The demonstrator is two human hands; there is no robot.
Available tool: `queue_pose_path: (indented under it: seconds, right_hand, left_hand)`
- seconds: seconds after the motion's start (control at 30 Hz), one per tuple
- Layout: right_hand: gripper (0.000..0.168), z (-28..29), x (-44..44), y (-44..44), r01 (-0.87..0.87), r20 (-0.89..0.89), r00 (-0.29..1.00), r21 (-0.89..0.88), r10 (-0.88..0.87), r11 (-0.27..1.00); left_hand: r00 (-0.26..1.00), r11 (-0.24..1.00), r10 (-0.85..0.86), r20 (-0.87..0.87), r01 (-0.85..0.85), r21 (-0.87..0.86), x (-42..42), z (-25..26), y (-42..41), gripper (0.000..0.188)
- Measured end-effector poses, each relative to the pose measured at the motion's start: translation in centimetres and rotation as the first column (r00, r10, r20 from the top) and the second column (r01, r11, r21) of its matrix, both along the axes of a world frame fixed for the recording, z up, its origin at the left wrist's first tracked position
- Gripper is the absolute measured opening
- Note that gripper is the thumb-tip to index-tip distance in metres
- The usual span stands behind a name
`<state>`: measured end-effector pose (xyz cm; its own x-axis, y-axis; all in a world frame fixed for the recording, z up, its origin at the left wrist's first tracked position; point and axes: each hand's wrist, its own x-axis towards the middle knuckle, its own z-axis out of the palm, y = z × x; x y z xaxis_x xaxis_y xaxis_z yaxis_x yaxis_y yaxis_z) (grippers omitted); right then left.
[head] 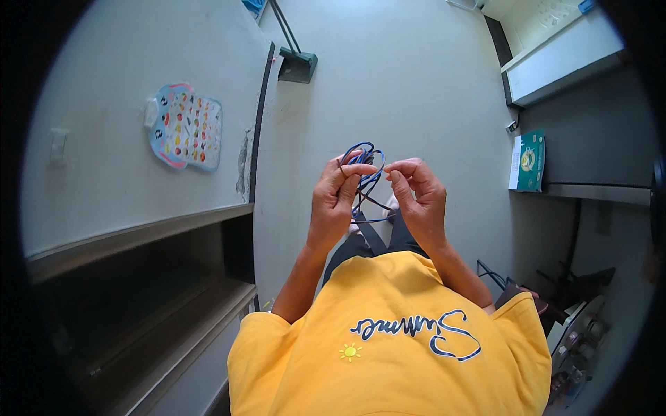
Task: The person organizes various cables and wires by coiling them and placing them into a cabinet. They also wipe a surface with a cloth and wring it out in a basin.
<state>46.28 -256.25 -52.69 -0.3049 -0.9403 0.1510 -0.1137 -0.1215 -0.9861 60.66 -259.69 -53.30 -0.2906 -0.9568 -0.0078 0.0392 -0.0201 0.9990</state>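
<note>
A loose bundle of thin blue and brown wire [368, 179] hangs in front of me, with loops dangling toward my legs. My left hand [335, 190] grips the bundle, its thumb and index finger pinched together and other fingers behind the coils. Just right of the bundle is my right hand [419, 192], thumb and index finger close together near the edge of the wire loops. Whether a wire end lies between those right fingertips is too small to tell.
A green dustpan [297, 66] stands on the floor ahead. On the left wall hangs a colourful picture chart [188, 127] above a dark shelf [156, 307]. At right, a green and white box [527, 161] sits by a dark cabinet [593, 130]; bottles and jars stand at lower right.
</note>
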Motion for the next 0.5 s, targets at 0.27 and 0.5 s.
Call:
queue_pose_path:
  seconds: [0.27,0.5]
  right_hand:
    - [0.012,0.9,-7.7,-16.0,-0.131,-0.089,0.989,-0.144,0.119,0.981]
    - [0.009,2.4,-15.7,-30.4,-0.086,-0.092,0.993,-0.178,0.071,0.98]
  left_hand:
    - [0.989,0.967,-0.007,0.148,0.045,-0.252,-9.4,-0.2,-14.9,0.022]
    - [0.966,0.943,0.027,0.259,0.061,-0.327,-17.7,1.9,-28.6,0.021]
